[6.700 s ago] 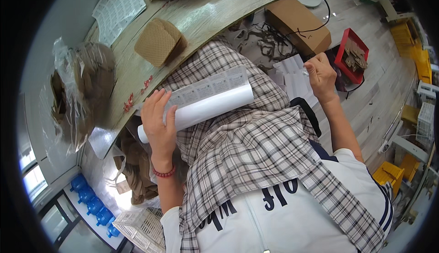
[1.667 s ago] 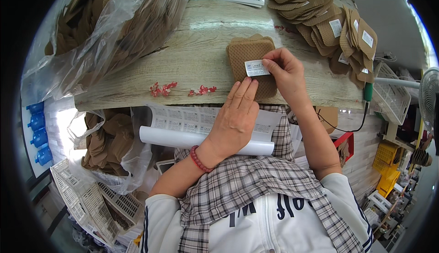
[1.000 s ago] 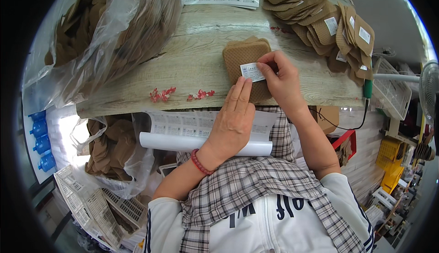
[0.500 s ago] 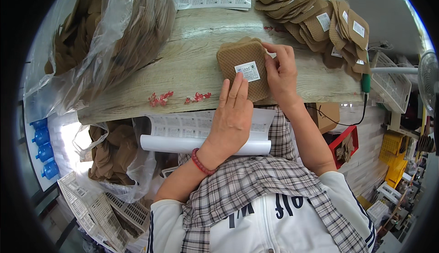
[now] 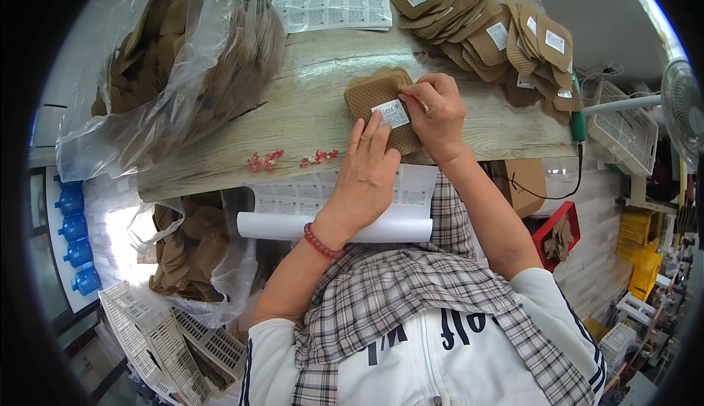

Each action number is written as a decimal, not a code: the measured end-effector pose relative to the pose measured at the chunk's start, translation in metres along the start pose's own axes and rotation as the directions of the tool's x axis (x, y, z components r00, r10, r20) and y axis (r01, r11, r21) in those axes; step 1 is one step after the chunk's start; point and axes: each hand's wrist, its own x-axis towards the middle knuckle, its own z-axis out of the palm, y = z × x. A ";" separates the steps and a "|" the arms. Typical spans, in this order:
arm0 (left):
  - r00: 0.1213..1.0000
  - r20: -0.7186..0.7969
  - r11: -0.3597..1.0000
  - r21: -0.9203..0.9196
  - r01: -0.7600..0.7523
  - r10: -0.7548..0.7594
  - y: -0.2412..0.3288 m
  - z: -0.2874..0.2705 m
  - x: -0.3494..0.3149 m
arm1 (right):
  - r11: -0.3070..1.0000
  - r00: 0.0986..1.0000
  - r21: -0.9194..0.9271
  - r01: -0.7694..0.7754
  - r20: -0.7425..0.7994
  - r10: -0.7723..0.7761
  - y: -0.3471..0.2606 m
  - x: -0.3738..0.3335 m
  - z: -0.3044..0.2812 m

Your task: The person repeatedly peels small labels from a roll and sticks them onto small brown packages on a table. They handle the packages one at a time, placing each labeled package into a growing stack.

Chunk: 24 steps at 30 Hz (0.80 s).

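Head view: brown pad (image 5: 361, 101) tops a stack (image 5: 381, 74) near the table's (image 5: 304, 98) near edge. Left hand (image 5: 364, 178) extended, fingers on its white label (image 5: 392, 113); right hand (image 5: 437, 116) pinches its far-right corner (edges suit gripping). We judge it light, bendable, hardly slippery.

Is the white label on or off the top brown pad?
On: the white label lies on the top brown pad, the left hand touching it. Whether it's fully stuck, I cannot tell.
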 end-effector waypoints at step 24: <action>0.999 -0.027 0.999 0.009 -0.034 0.034 0.011 0.000 -0.016 | 0.668 0.828 0.493 -0.557 0.261 0.497 0.004 0.024 -0.019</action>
